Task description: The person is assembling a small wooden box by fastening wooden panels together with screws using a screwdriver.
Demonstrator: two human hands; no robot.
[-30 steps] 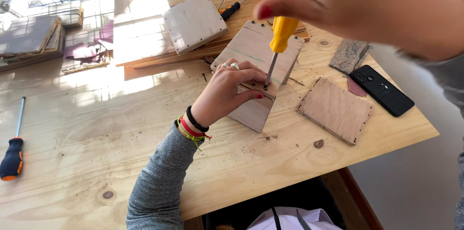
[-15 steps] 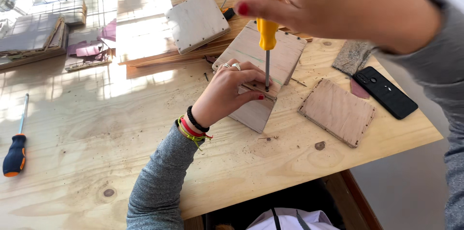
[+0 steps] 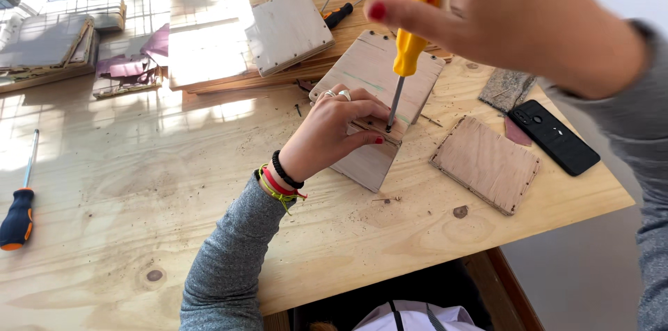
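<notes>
My left hand (image 3: pixel 335 129) lies on a hinged wooden board (image 3: pixel 379 94) and presses it down on the plywood table (image 3: pixel 125 233), fingers pinching near a small strip at the fold. My right hand (image 3: pixel 508 14), close to the camera, grips a yellow-handled screwdriver (image 3: pixel 410 32) held upright. Its metal tip touches the board just beside my left fingertips. Part of the board is hidden under my left hand.
A flat wooden panel (image 3: pixel 487 163) with edge holes lies to the right, next to a black phone (image 3: pixel 553 136). A grey square panel (image 3: pixel 289 28) and another screwdriver (image 3: pixel 341 12) sit behind. A blue-and-orange screwdriver (image 3: pixel 19 199) lies far left. Stacked boards (image 3: pixel 45 49) are at the back left.
The right hand with the screwdriver has shifted slightly left and nearer the camera. The tip stays on the same spot of the board, and the left hand has not moved.
</notes>
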